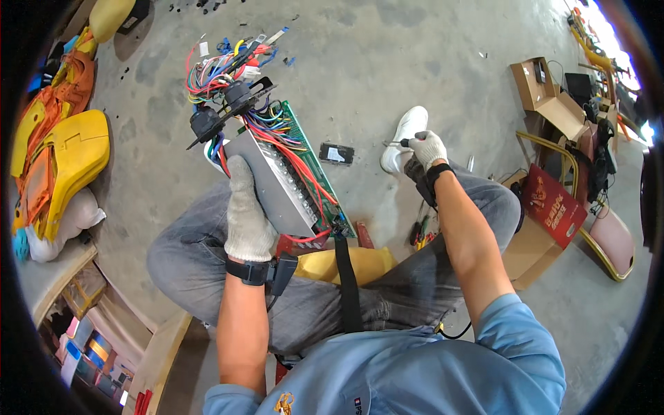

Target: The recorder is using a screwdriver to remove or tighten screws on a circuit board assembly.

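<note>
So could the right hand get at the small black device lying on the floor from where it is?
Probably yes. The right hand is already gripping a screwdriver, but the small black device lies on bare concrete floor just left of it, with nothing between.

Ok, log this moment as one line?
left hand: grips silver metal controller box | right hand: holds small black-handled screwdriver | seated, grey concrete floor

Gloved left hand (247, 211) grips flat, right hand (427, 147) closed, arm extended
</note>
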A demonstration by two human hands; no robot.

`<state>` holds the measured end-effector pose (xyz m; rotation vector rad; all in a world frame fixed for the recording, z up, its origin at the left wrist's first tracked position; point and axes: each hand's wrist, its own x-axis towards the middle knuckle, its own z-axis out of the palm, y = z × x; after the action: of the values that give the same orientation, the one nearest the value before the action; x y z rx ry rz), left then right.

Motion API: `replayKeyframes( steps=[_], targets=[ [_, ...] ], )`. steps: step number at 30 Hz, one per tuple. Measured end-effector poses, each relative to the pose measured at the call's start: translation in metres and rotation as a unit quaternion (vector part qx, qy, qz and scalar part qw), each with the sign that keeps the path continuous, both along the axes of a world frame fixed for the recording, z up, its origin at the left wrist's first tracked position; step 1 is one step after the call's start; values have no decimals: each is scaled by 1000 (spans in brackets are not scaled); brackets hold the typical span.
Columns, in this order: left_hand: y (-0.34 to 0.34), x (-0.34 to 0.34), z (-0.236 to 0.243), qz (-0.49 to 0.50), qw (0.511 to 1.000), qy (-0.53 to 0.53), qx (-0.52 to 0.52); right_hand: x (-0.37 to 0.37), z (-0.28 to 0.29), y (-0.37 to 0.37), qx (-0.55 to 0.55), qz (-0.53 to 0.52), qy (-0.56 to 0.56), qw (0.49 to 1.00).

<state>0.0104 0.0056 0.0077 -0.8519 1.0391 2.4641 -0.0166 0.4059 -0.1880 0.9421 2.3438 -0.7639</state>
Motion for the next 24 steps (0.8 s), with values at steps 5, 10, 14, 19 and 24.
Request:
replayKeyframes(
  steps=[5,10,14,19,24],
  targets=[
    [4,1,-3,2,1000,8,-12,4,-9,12,-6,-18,18,1000],
    [-3,1,-1,1,999,-4,-35,3,2,-4,45,11,31,998],
    [6,-4,10,20,1000,-1,-19,2,12,4,48,36,6,998],
    [8,-3,17,-1,1000,25,1,-12,61,2,-19,-6,70,997],
    [3,-2,3,-12,999,52,10,-11,157,-10,-287,-136,187,930]
  ],
)
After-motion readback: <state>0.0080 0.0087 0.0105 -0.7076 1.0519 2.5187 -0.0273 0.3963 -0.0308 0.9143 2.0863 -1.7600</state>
